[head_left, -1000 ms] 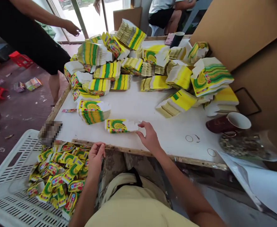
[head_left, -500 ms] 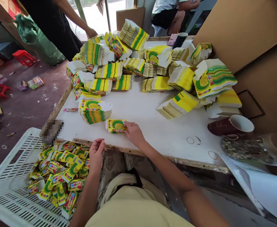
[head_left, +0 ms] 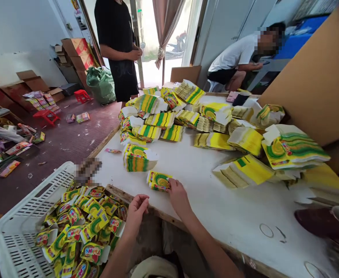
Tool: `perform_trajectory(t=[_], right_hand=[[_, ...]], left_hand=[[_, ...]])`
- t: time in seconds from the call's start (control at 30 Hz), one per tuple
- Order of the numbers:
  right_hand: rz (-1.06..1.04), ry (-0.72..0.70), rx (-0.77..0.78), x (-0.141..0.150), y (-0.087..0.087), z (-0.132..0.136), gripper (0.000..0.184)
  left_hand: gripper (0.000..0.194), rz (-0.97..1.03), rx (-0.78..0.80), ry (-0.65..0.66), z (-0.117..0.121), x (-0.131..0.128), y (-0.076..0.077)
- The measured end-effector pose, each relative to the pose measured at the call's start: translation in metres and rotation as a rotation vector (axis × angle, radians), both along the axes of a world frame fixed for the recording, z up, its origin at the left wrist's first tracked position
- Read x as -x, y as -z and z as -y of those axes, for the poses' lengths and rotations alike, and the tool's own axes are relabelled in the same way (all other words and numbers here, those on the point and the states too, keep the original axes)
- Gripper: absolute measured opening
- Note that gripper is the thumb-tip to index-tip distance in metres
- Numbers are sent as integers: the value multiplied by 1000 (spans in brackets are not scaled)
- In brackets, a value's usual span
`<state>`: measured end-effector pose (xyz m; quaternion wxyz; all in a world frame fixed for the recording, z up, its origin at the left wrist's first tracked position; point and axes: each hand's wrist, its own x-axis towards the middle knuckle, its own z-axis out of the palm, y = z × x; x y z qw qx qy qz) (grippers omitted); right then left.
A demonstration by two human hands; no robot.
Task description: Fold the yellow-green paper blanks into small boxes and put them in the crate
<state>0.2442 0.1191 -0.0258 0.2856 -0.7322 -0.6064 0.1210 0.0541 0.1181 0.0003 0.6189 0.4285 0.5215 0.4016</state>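
The box (head_left: 159, 180) lay on the counter (head_left: 215, 216), my right hand (head_left: 179, 195) at its right end; I could not tell whether it was clamped. My left hand (head_left: 137, 210) was apart, curled, its closure unclear. Likely light, crushable card, the box suited a gentle grip along its long edges.

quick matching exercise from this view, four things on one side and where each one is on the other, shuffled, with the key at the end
Things
1. right hand
2. left hand
3. white basket
4. maroon mug

Places or states
A. filled with a heap of small yellow boxes
B. towards the right edge of the picture
C. at the right end of a single yellow-green carton
D. by the near edge of the table, no carton in its grip

Pairs: 1-C, 2-D, 3-A, 4-B
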Motion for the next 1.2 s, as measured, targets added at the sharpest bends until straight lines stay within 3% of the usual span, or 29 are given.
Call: perform_trajectory(t=[0.2,0.47,0.63,0.77,0.9,1.03,1.2], right_hand=[[101,61,70,5,-9,0,27],[-40,123,47,0,-6,-3,35],[-516,-16,-91,0,-20,15,44],[-808,-187,5,19,-28,38,48],[-1020,-123,-28,40,-23,50,45],[-1125,-43,-114,51,-24,54,46],[-1291,-178,-51,56,-35,66,44]], left_hand=[[52,16,27,34,-1,1,7],[45,-20,15,5,2,0,-2],[47,95,20,-24,5,-8,1],[45,411,32,-136,4,-22,-2],[43,669,65,-186,-1,-38,-13],[38,662,61,-208,-5,-52,-24],[36,664,-8,-288,-10,-62,-31]])
